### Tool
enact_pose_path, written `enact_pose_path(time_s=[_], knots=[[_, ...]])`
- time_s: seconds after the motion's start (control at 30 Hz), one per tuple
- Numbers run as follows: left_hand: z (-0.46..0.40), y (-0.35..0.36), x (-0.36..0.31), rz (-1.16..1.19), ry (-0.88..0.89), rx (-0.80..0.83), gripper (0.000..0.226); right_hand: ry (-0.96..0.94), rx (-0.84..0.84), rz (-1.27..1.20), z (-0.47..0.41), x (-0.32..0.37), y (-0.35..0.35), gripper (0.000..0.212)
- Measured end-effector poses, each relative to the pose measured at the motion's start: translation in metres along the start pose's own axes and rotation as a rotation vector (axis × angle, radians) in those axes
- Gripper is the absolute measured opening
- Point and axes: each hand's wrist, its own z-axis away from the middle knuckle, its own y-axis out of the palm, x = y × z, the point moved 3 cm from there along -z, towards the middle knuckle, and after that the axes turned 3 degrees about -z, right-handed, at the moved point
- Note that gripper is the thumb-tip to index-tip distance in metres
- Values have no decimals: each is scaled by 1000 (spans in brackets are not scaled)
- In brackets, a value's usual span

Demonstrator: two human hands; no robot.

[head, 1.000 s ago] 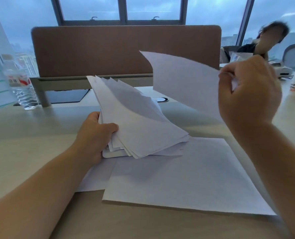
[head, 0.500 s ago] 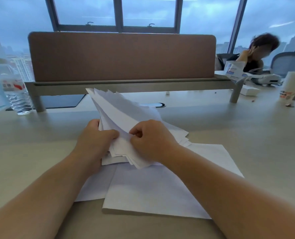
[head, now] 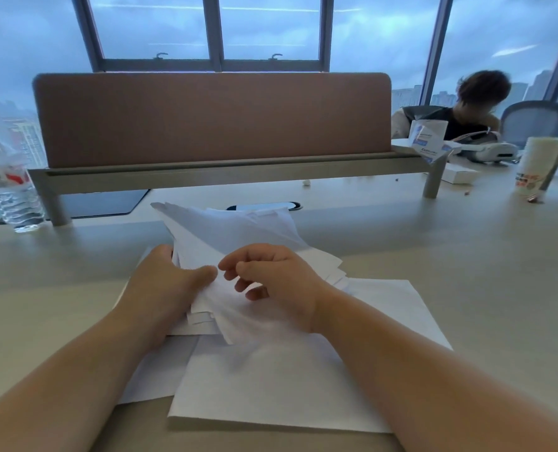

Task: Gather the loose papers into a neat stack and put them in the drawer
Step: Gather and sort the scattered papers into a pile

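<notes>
Papers point(head: 225, 236) blank, bottle label point(head: 5, 179) unreadable

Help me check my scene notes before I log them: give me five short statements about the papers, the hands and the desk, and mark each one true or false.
1. The left hand grips the fanned bundle of papers. True.
2. The right hand holds a single sheet high in the air. False: it is low over the bundle, fingers loosely curled, lifting no sheet.
3. Loose sheets lie flat on the desk under the bundle. True.
4. The water bottle stands at the far right. False: it stands at the far left.
5. The paper cup stands at the right. True.
</notes>
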Motion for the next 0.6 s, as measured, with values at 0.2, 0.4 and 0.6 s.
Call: enact_pose_path(time_s=[0.2, 0.4, 0.6], knots=[[-9, -4, 7, 95, -32, -11, 32, -81, -298, 683, -4, 15, -66, 16], [-19, -6, 12, 348, -118, 23, 32, 564, -94, 1266, 38, 25, -132, 77], [-20, -5, 14, 394, -141, 26, 29, 627, -5, 1277, 49, 33, -124, 76]])
